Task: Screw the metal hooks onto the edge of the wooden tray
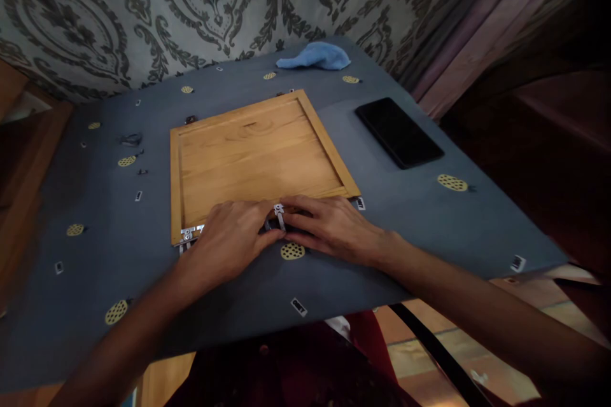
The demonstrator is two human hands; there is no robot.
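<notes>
A framed wooden panel, like a small cabinet door, lies flat on the blue table cover. At its near edge a small silver hinge stands between my two hands. My left hand is curled over the near edge, with its thumb and forefinger closing in at the hinge; its fingertips are partly hidden. From the other side, my right hand closes its thumb and fingers around the same spot. A second metal hinge sits at the panel's near left corner, partly covered by my left hand.
A black phone lies right of the panel. Behind it is a crumpled blue cloth near the patterned wall. Small dark pieces lie on the left of the table cover. A wooden frame stands at far left.
</notes>
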